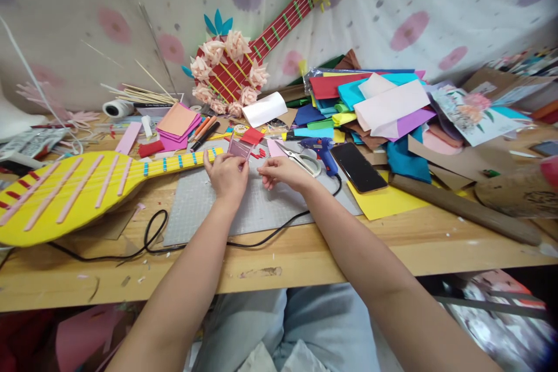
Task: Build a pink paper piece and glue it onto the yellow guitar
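My left hand [225, 173] rests on the grey cutting mat [204, 209] and pinches a small pink paper piece [239, 148] with red strips on it. My right hand [283, 173] lies beside it, fingers curled together in a pinch on a small pink bit that I cannot name. A yellow paper guitar [65, 192] with pink strips and blue frets lies to the left, its neck end touching my left hand. Small red strips [258, 154] lie just beyond my hands.
Scissors [300, 158], a blue glue gun [321, 151] with a black cord [152, 238] and a dark phone [358, 167] lie right of the mat. A heap of coloured paper [375, 104] fills the back right. A red flowered guitar [244, 64] leans on the wall.
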Available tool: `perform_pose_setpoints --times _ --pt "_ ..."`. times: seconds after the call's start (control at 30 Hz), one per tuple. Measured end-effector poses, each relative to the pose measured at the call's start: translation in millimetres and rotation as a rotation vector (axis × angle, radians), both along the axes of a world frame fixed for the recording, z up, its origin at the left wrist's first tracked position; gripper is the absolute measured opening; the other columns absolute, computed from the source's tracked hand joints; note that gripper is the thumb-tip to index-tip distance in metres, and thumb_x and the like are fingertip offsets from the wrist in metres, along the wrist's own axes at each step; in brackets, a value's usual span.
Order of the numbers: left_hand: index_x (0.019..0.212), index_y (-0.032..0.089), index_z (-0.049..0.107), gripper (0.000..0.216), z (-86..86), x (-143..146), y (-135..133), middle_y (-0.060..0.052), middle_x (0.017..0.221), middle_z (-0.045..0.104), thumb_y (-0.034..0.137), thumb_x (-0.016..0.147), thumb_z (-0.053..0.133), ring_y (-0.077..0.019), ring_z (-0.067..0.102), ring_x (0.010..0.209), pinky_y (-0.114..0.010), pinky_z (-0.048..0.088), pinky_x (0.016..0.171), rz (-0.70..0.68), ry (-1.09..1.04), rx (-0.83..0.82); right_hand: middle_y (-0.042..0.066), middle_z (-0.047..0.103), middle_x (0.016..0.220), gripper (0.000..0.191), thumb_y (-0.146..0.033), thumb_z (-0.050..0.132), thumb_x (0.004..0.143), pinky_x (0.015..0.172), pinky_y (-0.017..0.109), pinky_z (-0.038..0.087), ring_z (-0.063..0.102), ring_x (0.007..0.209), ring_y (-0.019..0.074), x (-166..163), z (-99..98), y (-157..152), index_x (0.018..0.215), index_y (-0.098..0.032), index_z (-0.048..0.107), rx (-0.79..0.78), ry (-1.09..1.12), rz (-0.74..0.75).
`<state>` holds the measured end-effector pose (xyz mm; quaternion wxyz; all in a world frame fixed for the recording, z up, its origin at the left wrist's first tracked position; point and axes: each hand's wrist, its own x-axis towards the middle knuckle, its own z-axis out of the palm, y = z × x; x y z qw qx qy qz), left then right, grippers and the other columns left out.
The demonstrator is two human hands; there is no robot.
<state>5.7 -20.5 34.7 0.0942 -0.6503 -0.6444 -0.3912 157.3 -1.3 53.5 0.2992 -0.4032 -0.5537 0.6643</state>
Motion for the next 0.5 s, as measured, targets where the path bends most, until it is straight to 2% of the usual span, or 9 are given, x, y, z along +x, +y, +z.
perform_pose_setpoints --times 0.27,0.5 --pt "0.069 0.027 0.068 0.017 0.4 11.4 -3.5 -0.002 0.071 0.067 0.029 0.075 0.052 -0.0222 0.056 0.088 -0.051 0.006 0.109 -0.054 0.022 -0.023 0.0 0.059 0.048 0.017 -0.022 0.063 0.075 0.04 0.017 0.046 0.056 0.041 0.0085 -15.1 -12.8 3.3 0.063 -0.012 0.055 -0.05 0.084 -0.172" --pt "0.071 0.027 0.068 0.02 -0.7 12.3 -3.4 -0.003 0.073 0.067 0.028 0.077 0.049 -0.0218 0.055 0.086 -0.05 0.008 0.109 -0.055 0.061 -0.012 -0.002 0.057 0.047 0.017 -0.02 0.063 0.073 0.042 0.017 0.044 0.054 0.041 0.0074 -26.0 -19.2 2.7 0.062 -0.015 0.051 -0.052 0.159 -0.332"
